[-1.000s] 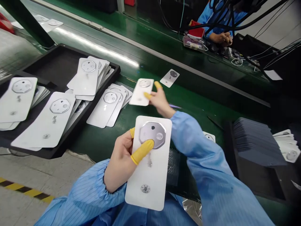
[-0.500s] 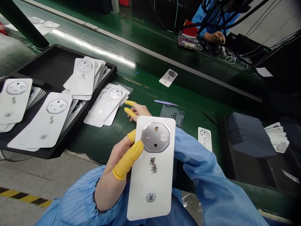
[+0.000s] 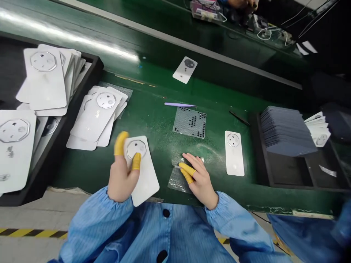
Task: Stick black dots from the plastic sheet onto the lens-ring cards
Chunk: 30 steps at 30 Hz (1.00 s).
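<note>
At the green bench (image 3: 156, 142), the left hand (image 3: 120, 179) touches a white panel (image 3: 145, 179), probably light, rigid, best held by its long edges. Neither its grasp nor the right hand's (image 3: 201, 179), over bubble film (image 3: 177, 182), is determinable.

- We've got a white phone back cover (image 3: 145, 179), octagonal camera ring (image 3: 134, 146) facing up, slightly askew
- Our clear dimpled plastic sheet (image 3: 178, 179) sits just to its right

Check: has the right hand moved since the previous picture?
Yes: the right hand has moved rightward, away from the pile of white panels beside the black tray.
</note>
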Tool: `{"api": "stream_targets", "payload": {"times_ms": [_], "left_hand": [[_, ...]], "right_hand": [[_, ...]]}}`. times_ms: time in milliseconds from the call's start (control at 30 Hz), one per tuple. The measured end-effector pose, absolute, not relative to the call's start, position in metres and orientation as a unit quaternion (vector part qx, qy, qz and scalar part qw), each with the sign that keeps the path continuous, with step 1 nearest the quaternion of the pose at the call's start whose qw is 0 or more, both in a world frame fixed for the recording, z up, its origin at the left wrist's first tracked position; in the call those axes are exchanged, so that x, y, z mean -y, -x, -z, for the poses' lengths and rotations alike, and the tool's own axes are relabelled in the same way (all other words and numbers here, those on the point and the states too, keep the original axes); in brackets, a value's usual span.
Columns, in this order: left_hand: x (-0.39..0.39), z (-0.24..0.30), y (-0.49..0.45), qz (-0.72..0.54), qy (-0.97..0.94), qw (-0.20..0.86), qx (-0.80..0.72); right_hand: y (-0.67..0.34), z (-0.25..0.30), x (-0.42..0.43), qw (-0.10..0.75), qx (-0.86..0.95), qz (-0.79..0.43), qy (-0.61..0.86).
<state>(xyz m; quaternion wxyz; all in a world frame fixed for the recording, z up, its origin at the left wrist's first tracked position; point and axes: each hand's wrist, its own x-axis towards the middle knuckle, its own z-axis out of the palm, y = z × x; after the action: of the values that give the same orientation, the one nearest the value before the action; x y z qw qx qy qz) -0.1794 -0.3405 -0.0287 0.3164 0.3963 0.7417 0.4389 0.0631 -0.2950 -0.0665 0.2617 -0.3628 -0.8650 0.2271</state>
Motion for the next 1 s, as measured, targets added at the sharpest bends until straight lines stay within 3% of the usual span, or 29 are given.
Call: {"api": "stream_targets", "payload": {"times_ms": [100, 200, 267, 333, 500, 700, 833, 1000], "left_hand": [[0.342, 0.030, 0.166, -0.360, -0.460, 0.408, -0.702], [0.334, 0.022, 0.144, -0.393, -0.421, 0.563, -0.594], [0.328, 0.018, 0.131, -0.424, -0.367, 0.606, -0.564], [0.325, 0.019, 0.123, -0.444, -0.315, 0.598, -0.587], [0.332, 0.023, 0.114, -0.481, -0.214, 0.565, -0.635], [0.331, 0.019, 0.115, -0.461, -0.215, 0.650, -0.564], [0.322, 0.021, 0.123, -0.407, -0.278, 0.631, -0.600], [0.322, 0.026, 0.125, -0.382, -0.324, 0.609, -0.615]], "right_hand": [[-0.066, 0.054, 0.284, 0.273, 0.871, -0.233, 0.336], [-0.073, 0.039, 0.274, 0.248, 0.910, -0.184, 0.275], [-0.078, 0.033, 0.269, 0.226, 0.931, -0.160, 0.238], [-0.080, 0.030, 0.265, 0.226, 0.932, -0.160, 0.234], [-0.067, 0.029, 0.267, 0.321, 0.852, -0.216, 0.353], [-0.051, 0.040, 0.268, 0.316, 0.827, -0.348, 0.309], [-0.052, 0.045, 0.263, 0.281, 0.866, -0.342, 0.234], [-0.049, 0.038, 0.265, 0.333, 0.852, -0.305, 0.265]]}}
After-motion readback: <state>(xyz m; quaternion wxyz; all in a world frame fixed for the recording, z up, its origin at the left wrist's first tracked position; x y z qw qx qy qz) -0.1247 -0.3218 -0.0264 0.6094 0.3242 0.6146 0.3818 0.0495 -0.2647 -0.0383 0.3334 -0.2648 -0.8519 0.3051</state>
